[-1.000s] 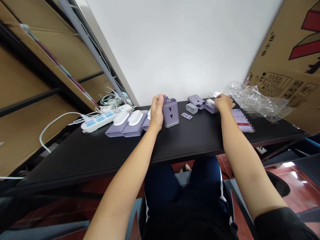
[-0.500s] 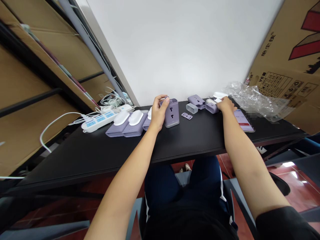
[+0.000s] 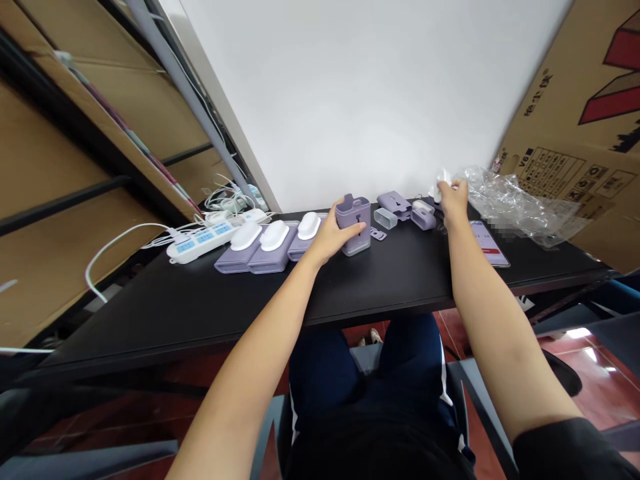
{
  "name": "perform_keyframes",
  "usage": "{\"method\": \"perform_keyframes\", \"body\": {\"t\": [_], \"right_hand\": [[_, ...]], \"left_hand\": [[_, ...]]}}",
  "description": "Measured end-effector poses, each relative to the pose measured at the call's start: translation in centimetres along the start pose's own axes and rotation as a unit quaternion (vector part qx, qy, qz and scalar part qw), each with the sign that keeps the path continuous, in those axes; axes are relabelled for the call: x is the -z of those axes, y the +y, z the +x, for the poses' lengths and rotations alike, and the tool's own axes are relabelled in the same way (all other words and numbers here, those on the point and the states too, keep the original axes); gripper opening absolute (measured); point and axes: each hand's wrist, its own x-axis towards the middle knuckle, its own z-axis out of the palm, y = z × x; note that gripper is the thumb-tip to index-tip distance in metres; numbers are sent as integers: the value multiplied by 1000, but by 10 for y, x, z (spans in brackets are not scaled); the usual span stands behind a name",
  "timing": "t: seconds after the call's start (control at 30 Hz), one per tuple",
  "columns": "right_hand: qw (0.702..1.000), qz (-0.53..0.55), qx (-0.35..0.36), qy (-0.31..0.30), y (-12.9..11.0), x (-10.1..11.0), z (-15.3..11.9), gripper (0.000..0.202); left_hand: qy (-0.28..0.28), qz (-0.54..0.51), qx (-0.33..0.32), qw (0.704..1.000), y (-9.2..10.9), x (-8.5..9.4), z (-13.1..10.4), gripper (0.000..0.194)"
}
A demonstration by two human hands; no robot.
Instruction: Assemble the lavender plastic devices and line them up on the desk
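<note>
My left hand (image 3: 329, 235) is wrapped round an upright purple case (image 3: 355, 212) with dark cutouts and a clear bottom, its thumb across the front. Further right, my right hand (image 3: 456, 200) pinches a white oval piece (image 3: 440, 187), raised near the wall. Between the hands lie a second purple case (image 3: 394, 201), a clear cap (image 3: 385, 219), a flat purple plate with holes (image 3: 378, 234) and a small purple part with a pale top (image 3: 423, 217). Left of my left hand are purple cases (image 3: 269, 259) topped by white oval pieces (image 3: 275, 236).
A white power strip (image 3: 200, 243) with tangled cables stands at the left. On the right lie a lit phone (image 3: 489, 244) and crumpled clear plastic (image 3: 523, 203), with a large cardboard box (image 3: 585, 173) behind. A white wall (image 3: 370, 93) backs the black table (image 3: 200, 310).
My right hand has lifted the white oval piece off the tabletop. My left hand has shifted its grip on the purple case, which has moved slightly right.
</note>
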Motion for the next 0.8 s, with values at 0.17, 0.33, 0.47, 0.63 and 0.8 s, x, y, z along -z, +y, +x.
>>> {"method": "perform_keyframes", "body": {"t": [0.17,0.33,0.47,0.63,0.8], "right_hand": [[874,460,-19,-156,-31,-2,-20,35],[814,520,-54,-251,-60,-21,-60,45],[833,462,-62,-298,-73,-46,-97,55],[865,394,-42,-307,-74,-67,-126,63],[874,378,-6,-306,-70,-73,-132,60]], "left_hand": [[28,-1,23,999,5,-7,-3,59],[49,-120,92,987,10,-12,-3,57],[71,-143,99,982,7,-13,-1,54],[146,-76,49,985,-1,-11,5,47],[186,-52,29,981,-4,-9,7,50]]}}
